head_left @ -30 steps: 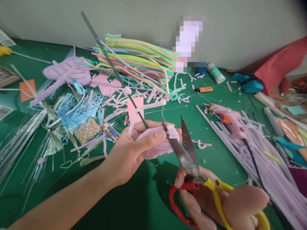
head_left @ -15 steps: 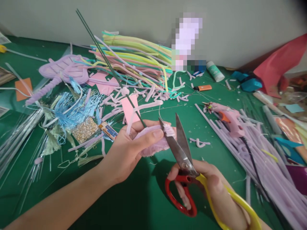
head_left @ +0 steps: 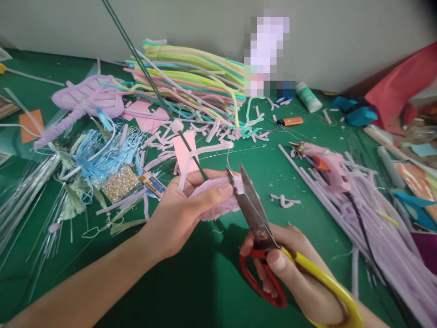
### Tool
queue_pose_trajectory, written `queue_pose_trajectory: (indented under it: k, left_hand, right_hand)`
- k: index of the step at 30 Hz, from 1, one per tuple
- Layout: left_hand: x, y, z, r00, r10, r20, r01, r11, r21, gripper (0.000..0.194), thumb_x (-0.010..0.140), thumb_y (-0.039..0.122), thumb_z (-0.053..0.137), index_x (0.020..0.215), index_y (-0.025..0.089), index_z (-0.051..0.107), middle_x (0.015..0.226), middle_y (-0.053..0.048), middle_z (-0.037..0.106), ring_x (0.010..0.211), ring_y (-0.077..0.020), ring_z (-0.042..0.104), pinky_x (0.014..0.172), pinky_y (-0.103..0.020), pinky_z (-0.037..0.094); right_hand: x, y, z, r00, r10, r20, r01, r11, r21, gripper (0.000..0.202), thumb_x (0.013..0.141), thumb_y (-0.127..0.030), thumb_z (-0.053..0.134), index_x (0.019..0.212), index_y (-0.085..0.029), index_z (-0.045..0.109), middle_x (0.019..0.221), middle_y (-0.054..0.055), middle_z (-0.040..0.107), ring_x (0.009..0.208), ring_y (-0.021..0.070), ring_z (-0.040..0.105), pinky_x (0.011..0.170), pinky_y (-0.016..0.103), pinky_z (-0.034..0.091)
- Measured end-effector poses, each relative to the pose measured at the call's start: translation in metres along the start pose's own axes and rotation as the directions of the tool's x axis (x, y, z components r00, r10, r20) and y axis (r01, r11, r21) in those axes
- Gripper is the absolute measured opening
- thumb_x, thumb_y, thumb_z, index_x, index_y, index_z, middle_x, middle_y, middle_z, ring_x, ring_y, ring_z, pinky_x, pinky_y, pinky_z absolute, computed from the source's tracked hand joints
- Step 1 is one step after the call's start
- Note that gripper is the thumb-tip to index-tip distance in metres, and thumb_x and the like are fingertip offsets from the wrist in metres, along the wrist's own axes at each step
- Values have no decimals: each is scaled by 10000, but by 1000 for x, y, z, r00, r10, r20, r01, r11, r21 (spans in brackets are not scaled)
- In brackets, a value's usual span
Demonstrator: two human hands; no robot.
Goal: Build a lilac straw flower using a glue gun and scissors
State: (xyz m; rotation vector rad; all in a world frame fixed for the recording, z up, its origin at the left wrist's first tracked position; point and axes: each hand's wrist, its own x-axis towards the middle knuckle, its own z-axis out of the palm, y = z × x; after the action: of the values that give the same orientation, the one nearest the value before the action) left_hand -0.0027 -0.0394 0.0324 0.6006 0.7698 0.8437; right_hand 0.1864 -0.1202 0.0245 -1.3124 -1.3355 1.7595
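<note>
In the head view, my left hand (head_left: 191, 207) pinches a fuzzy lilac piece (head_left: 220, 207), its thumb flat on top. Two thin dark green stems (head_left: 150, 84) slant up and away from that hand, and a pale lilac pipe cleaner (head_left: 210, 149) sticks out beyond the fingers. My right hand (head_left: 297, 269) grips scissors (head_left: 254, 214) with one red handle and one yellow handle. The scissors' tips lie at the right edge of the lilac piece, the blades only slightly apart. Part of the piece is hidden behind my thumb and the blades.
Pipe cleaners (head_left: 191, 68) in several colours lie piled at the back. A pink glue gun (head_left: 327, 166) rests on lilac pipe cleaners at the right. Blue tassels (head_left: 102, 152), a bag of gold beads (head_left: 121, 184) and a lilac wrapped shape (head_left: 90, 98) lie left. An orange lighter (head_left: 292, 121) sits behind.
The scissor blades have come closer together at the lilac piece's edge, and my right thumb has moved in toward the pivot. My left hand keeps its hold, almost unmoved.
</note>
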Motion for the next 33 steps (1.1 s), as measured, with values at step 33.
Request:
queue_pose_trajectory:
  k: [33]
  left_hand:
    - [5, -1, -5, 996, 71, 53, -78, 983, 166, 90, 786, 269, 796, 865, 226, 787, 890, -2, 798, 877, -168, 741, 825, -252, 592]
  right_hand:
    - [10, -5, -2, 998, 13, -68, -15, 1000, -27, 509, 735, -639, 709, 620, -194, 489, 486, -60, 389, 398, 53, 318, 362, 205, 221]
